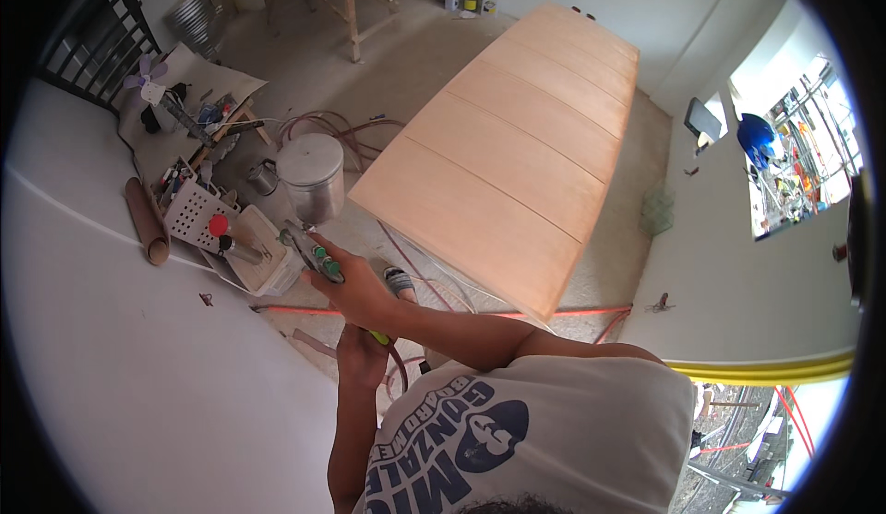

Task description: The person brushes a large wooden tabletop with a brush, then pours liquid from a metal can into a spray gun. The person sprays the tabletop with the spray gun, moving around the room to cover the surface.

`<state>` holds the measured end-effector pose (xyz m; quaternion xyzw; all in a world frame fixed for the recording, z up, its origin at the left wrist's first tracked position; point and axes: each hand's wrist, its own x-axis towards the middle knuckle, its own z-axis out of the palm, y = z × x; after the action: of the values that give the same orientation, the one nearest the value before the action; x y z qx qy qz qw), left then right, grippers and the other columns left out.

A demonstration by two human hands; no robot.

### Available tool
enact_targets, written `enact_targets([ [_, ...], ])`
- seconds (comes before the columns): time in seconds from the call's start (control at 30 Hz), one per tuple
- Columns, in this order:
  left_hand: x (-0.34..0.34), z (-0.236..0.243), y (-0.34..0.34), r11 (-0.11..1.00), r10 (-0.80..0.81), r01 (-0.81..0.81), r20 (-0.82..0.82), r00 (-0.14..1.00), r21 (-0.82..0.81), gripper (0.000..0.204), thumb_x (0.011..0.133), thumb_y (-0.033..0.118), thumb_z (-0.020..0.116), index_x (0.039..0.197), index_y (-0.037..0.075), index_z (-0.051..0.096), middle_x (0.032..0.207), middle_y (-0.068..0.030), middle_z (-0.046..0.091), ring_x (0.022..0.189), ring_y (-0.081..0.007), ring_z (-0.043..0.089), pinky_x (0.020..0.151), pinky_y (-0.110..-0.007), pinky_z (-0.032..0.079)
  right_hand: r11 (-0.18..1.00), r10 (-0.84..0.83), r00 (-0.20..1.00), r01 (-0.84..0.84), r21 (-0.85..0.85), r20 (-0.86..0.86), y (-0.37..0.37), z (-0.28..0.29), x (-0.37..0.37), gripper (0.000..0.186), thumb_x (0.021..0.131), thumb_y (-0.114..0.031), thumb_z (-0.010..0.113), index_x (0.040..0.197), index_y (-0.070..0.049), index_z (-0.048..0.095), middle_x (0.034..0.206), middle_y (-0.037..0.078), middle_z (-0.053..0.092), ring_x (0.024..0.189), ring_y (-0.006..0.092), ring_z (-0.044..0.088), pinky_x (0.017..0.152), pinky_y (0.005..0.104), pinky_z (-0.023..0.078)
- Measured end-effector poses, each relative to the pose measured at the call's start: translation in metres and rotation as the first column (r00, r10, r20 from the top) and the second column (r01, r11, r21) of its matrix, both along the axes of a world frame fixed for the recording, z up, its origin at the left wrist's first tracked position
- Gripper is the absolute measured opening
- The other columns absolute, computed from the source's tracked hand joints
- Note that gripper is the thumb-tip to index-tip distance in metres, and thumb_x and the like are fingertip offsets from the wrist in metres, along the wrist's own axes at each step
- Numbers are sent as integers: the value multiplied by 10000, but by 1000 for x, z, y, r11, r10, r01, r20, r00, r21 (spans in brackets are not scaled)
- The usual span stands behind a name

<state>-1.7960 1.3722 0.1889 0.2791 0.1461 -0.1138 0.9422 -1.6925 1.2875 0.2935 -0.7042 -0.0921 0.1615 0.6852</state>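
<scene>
My right hand (pixel 363 291) is closed round a metal spray gun (pixel 326 263) with green knobs, held out in front of me to the left. Just below it, my left hand (pixel 360 355) is closed by the lime-green fitting (pixel 379 337) of a dark reddish air hose (pixel 400 366); its fingers are partly hidden. Beyond the gun stands a large lidded metal pot (pixel 312 196). To the right lies a long, pale wooden panel (pixel 503 145) crossed by several grooves, which neither hand touches.
At left are a white perforated basket (pixel 196 221), a white plastic bin (pixel 277 279), a rolled brown sheet (pixel 148 223) and a purple-bladed fan (pixel 148 71). Hoses (pixel 323 126) coil on the floor. A red line (pixel 498 315) crosses near my feet. A wooden table (pixel 351 16) stands far back.
</scene>
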Motion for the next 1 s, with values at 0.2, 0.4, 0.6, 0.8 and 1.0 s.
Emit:
enact_targets([
  [0.2,186,-28,64,996,-69,72,-63,996,59,364,1047,401,558,1260,106,562,1056,-18,645,910,-170,632,716,-350,497,990,-110,994,109,92,-4,54,-39,186,669,996,-266,664,1581,-127,372,862,135,657,617,151,582,607,339,514],
  [0.4,335,-8,87,989,-137,138,-21,990,44,428,985,402,666,1277,100,583,1119,-24,665,969,-179,659,766,-345,530,985,-168,984,169,-22,54,71,-9,332,663,988,-250,663,1569,-106,378,1100,240,689,796,288,691,755,389,550],
  [0.6,471,6,103,959,-276,275,5,961,68,477,966,362,674,1314,55,563,1163,-69,658,1039,-224,662,811,-374,559,951,-307,937,308,22,168,56,43,443,690,962,-270,685,1560,-100,385,1240,277,643,1099,449,645,951,448,498],
  [0.8,591,0,89,855,-518,514,59,854,67,504,985,356,627,1363,42,516,1200,-111,637,1057,-283,658,813,-422,589,827,-552,791,560,55,264,35,34,519,670,935,-137,666,1547,-84,398,1172,259,642,1080,463,632,934,473,494],
  [1.0,694,-61,93,610,-792,792,-17,610,-15,407,989,339,631,1265,48,562,1083,-93,648,913,-265,667,657,-414,573,572,-786,548,820,2,287,28,-22,588,677,914,-63,633,1546,-47,389,1224,258,622,1075,441,638,941,434,493],
])
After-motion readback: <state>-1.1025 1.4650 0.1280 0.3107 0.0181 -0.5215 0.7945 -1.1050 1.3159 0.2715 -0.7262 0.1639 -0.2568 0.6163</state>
